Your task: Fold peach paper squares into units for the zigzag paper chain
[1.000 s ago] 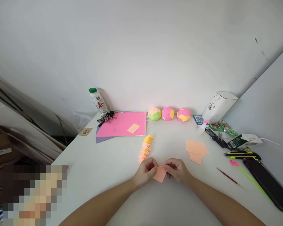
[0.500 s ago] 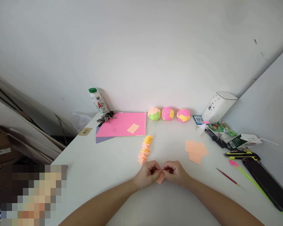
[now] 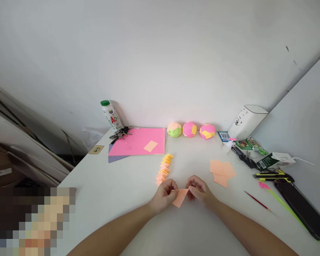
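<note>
An orange square of paper (image 3: 180,197) is between my hands, low over the table, a corner pointing toward me. My left hand (image 3: 165,195) is closed on its left side, thumb over the paper. At its upper right corner, the thumb and forefinger of my right hand (image 3: 200,190) pinch the tip, while the other fingers curl loosely below. Just beyond my left hand runs a row of small folded orange and yellow paper pieces (image 3: 164,167). Several flat orange paper squares (image 3: 222,170) lie overlapped to the right, past my right hand.
Three many-sided paper balls (image 3: 189,129) stand along the wall. A pink sheet (image 3: 134,140) with an orange paper lies left, beside keys (image 3: 121,133) and a bottle (image 3: 111,115). At right are a thin red brush-like stick (image 3: 257,200), cutters (image 3: 274,175) and a black case (image 3: 301,208).
My right hand has shifted slightly right, away from my left hand, and its fingers have loosened. More of the orange paper shows between the hands, spread flatter.
</note>
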{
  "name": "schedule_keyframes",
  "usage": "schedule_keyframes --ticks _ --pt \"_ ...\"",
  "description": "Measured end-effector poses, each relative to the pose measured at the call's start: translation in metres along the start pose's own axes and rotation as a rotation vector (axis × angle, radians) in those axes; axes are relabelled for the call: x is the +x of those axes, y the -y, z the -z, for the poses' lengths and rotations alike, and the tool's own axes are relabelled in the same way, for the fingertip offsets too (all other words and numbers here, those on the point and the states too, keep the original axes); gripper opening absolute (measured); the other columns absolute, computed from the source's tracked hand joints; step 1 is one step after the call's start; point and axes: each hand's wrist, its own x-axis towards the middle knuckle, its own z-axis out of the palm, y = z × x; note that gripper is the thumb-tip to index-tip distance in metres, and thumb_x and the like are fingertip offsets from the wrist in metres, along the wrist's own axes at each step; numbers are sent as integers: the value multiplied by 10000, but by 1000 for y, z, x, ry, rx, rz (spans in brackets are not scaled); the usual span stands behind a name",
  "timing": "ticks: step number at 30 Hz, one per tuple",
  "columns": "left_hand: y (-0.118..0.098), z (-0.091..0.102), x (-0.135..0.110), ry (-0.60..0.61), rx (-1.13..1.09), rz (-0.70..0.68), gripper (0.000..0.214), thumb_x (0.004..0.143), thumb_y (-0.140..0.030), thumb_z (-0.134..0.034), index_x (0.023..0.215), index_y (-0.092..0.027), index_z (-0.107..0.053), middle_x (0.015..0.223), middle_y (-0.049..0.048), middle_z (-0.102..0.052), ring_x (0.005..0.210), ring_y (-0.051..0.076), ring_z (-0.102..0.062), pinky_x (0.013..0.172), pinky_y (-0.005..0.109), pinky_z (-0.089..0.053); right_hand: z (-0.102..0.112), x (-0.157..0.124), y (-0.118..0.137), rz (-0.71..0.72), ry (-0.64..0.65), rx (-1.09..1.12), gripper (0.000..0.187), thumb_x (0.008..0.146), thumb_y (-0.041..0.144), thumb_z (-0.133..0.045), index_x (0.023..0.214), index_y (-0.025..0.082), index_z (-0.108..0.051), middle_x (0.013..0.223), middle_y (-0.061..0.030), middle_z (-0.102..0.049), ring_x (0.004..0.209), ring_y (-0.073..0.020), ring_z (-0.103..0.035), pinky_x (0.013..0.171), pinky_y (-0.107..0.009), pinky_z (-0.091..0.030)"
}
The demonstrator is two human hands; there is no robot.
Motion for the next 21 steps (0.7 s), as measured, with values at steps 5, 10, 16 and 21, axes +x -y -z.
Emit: schedule_keyframes --ticks 5,10,16,21 --pt "-2 -3 0 22 29 23 149 715 -208 -543 658 -177 -408 555 -67 -365 485 63 -279 463 204 -226 -4 0 -3 18 25 -170 77 798 219 -555 745 165 -540 602 31 -513 518 -95 -487 490 -218 -378" --pt "0 -2 0 17 48 14 152 738 -220 -538 663 -173 -413 563 -65 -369 491 62 -284 465 202 -226 -2 1 -2 -7 -30 -129 109 773 215 -559 682 165 -527 572 29 -528 493 -97 -495 469 -219 -388" --pt "0 -2 0 15 31 17 182 748 -255 -551 666 -175 -410 568 -63 -373 495 63 -292 472 202 -233 -1 1 1 -37 -66 -12 128 738 233 -569 650 179 -494 531 38 -519 458 -97 -479 452 -225 -400" --pt "-1 -1 0 -16 15 23 222 742 -290 -573 656 -183 -399 562 -68 -353 492 66 -286 469 203 -228 1 1 5 -17 -96 28 169 787 284 -534 665 184 -472 569 21 -539 485 -104 -490 463 -229 -387"
